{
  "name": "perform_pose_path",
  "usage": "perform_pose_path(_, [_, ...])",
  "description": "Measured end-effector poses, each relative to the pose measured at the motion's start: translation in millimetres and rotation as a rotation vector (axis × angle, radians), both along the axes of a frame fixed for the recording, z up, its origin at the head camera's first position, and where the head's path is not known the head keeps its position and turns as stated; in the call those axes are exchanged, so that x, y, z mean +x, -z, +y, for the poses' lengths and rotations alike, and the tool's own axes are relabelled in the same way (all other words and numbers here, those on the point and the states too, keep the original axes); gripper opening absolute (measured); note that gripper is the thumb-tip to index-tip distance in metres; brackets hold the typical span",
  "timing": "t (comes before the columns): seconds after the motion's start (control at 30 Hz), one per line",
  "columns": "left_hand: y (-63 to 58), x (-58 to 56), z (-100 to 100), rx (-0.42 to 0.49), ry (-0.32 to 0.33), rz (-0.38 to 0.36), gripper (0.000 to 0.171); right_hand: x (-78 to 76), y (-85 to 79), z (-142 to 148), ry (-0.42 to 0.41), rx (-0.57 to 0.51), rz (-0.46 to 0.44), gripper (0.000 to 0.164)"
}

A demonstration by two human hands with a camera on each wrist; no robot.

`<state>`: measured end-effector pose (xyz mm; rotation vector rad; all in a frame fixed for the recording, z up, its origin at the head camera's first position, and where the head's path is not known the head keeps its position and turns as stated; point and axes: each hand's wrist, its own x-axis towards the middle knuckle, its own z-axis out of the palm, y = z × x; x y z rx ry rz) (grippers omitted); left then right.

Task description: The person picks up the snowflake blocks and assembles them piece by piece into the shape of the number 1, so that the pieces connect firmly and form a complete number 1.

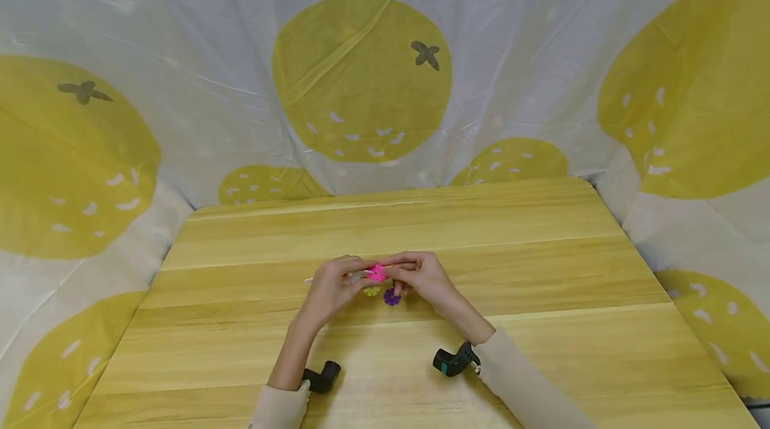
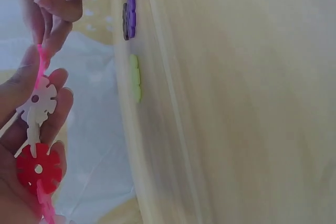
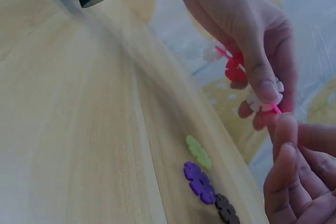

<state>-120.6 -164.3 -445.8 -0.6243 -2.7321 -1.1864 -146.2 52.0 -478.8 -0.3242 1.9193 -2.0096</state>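
Disc chain (image 2: 33, 129) is up off the desk (image 1: 541, 268), between both hands, mid-width in head view. Left hand (image 1: 333, 289): grip closed on the chain, thumb on one side, curled fingers behind, chain running along the inside of the fingers. Right hand (image 1: 424, 278): grip down to a fingertip pinch on the pink disc (image 1: 376, 273) at the chain's end. Order from that end, per left wrist view: pink disc, white disc (image 2: 47, 99), second white piece (image 2: 33, 137) roughly edge-on, red disc (image 2: 39, 174), second pink piece (image 2: 45, 203), then a whitish piece (image 3: 211, 53). Can't tell how deep pink sits in white, fingers cover the joint. Loose on the desk below the hands, in a rough row, lying flat: yellow-green disc (image 3: 198, 152), purple disc (image 3: 199, 182), dark disc (image 3: 227, 208). Purple is in the middle, dark right beside it; can't tell if they touch. Black units (image 1: 455, 360) at both wrists, pale sleeves (image 1: 523, 375). Cloth (image 1: 511, 68) with big yellow shapes hangs behind the desk.
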Motion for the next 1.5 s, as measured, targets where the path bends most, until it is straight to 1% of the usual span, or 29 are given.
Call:
perform_pose_path(0.1, [-0.4,-0.5,-3.5,-0.015,-0.031,-0.041,0.027,-2.3,0.9,6.0,-0.013,0.021,0.023,0.028])
perform_pose_path(0.23, [1.1,-1.4,-10.4,-0.019,-0.079,-0.102,0.029,-6.2,4.3,17.7,0.025,0.091,0.032,0.030])
perform_pose_path(0.33, [2.6,-1.5,-15.8,-0.014,-0.091,-0.140,0.030,-7.8,7.6,26.5,0.038,0.163,0.033,0.029])
perform_pose_path(0.5, [3.8,-1.0,-21.2,-0.018,-0.083,-0.177,0.033,-7.9,15.3,35.1,0.009,0.245,0.057,0.029])
perform_pose_path(0.6, [4.2,-0.7,-23.2,-0.021,-0.074,-0.184,0.033,-7.5,19.4,35.2,-0.004,0.284,0.084,0.030])
perform_pose_path(0.7, [5.4,-0.8,-24.4,-0.034,-0.068,-0.177,0.031,-6.9,21.5,33.1,-0.009,0.325,0.132,0.030])
perform_pose_path(0.8, [6.8,-0.9,-24.7,-0.044,-0.058,-0.170,0.029,-5.9,22.1,30.6,-0.006,0.362,0.179,0.029])
perform_pose_path(0.9, [8.0,-0.9,-23.9,-0.052,-0.050,-0.163,0.029,-4.5,21.7,29.1,-0.018,0.375,0.218,0.028])
perform_pose_path(1.03, [8.5,-0.6,-22.2,-0.056,-0.063,-0.166,0.030,-2.6,20.9,27.1,-0.043,0.386,0.247,0.029])
perform_pose_path(1.13, [8.6,-0.8,-21.0,-0.036,-0.080,-0.179,0.031,-1.9,20.4,25.9,-0.052,0.395,0.256,0.029])
perform_pose_path(1.23, [8.8,-1.0,-20.5,-0.012,-0.095,-0.187,0.032,-1.8,20.5,24.0,-0.045,0.426,0.269,0.028])
perform_pose_path(1.33, [9.1,-0.9,-20.5,0.003,-0.107,-0.198,0.032,-1.5,20.4,21.0,-0.028,0.479,0.295,0.027])
perform_pose_path(1.4, [9.7,-0.9,-20.5,0.008,-0.103,-0.201,0.032,-1.4,20.7,19.3,-0.017,0.516,0.312,0.027])
perform_pose_path(1.5, [10.2,-1.3,-20.7,0.010,-0.089,-0.201,0.032,-0.7,20.1,17.9,0.001,0.534,0.316,0.024])
